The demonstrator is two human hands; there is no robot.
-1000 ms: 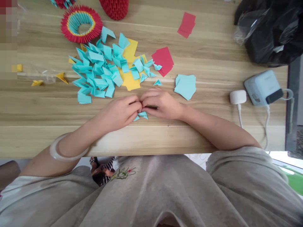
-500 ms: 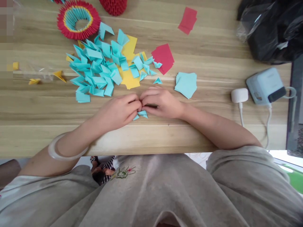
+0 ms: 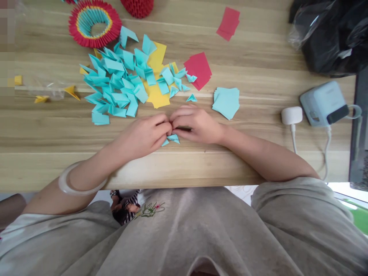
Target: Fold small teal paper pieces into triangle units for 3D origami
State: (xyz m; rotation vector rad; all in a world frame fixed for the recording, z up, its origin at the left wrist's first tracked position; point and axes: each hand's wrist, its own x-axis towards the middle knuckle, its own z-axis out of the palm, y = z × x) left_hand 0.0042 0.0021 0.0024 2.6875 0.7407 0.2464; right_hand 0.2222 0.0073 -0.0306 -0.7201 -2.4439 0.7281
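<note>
Both hands meet over the table near its front edge. The fingers of my left hand [image 3: 152, 132] are closed on a light blue folded paper piece [image 3: 173, 138], whose pointed ends stick out below the fingertips. From the other side my right hand [image 3: 195, 124] pinches at the same piece with thumb and fingers; its middle is hidden by the fingertips. Beyond the hands lies a small blue paper triangle [image 3: 191, 98]. A heap of blue folded papers [image 3: 115, 80] spreads out at the left, partly over yellow paper sheets [image 3: 158, 96].
Blue paper sheets [image 3: 226, 102] and red paper sheets [image 3: 198, 71] lie beyond my right hand. A ring-shaped paper model [image 3: 74, 28] stands at the back left. At the right are a white charger [image 3: 291, 115], a pale blue box-shaped device [image 3: 322, 103] and a black bag [image 3: 324, 46].
Hands and paper stay in practically the same place. Only the view has shifted very slightly.
</note>
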